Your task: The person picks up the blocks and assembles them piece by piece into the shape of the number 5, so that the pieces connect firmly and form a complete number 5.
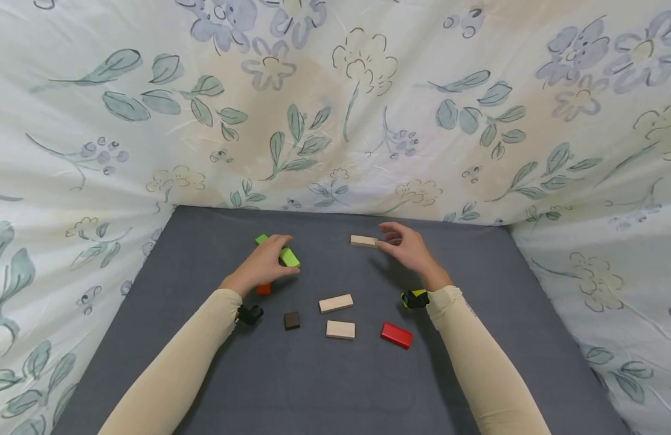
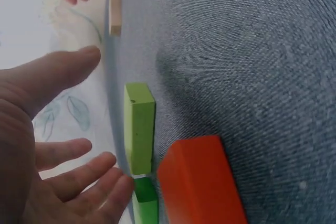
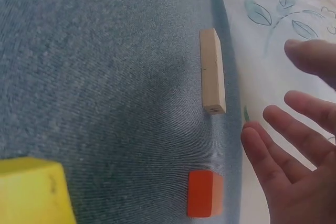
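Note:
My left hand [image 1: 266, 261] hovers with spread, loosely bent fingers above a lime-green block [image 1: 289, 257]. In the left wrist view its fingers are apart from that block, and a darker green block [image 2: 145, 203] lies end to end with it. An orange-red block [image 2: 202, 179] sits nearer the wrist. On the other side, my right hand [image 1: 408, 246] is held above the cloth beside a long plain wooden block [image 1: 362, 241], thumb and fingers parted around nothing. The right wrist view also has an orange block [image 3: 202, 193] near the fingers, which the hand hides in the head view.
Nearer the body lie two more plain wooden blocks [image 1: 336, 303], a dark brown block [image 1: 292, 320] and a red block [image 1: 397, 335]. A yellow block [image 3: 34, 192] is under the right wrist. Floral fabric [image 1: 335, 121] hangs behind and beside the dark cloth surface [image 1: 313, 386].

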Tool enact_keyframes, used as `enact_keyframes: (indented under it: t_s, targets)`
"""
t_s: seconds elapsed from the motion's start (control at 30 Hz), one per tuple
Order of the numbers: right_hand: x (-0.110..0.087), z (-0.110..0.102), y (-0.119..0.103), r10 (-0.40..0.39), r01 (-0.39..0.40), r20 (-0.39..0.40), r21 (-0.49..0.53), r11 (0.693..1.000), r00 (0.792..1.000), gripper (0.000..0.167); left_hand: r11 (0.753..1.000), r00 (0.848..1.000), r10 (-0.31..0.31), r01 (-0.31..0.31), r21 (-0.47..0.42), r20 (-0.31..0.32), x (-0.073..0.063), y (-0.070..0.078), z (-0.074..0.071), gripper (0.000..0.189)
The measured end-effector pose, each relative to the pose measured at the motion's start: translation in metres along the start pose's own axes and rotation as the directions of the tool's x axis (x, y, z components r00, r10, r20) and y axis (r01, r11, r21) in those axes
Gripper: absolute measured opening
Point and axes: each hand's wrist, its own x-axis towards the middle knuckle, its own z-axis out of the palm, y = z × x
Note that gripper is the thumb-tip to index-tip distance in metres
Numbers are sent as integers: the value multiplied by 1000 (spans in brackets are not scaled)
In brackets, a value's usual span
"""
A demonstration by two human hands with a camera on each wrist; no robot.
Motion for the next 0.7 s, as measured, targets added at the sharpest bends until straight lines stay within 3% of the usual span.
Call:
enact_keyframes:
  t_s: [0.7]
  targets:
    - [12,14,5,34,-32,27,-78,996,999,54,992,999,-28,31,126,-26,4,1,12,80]
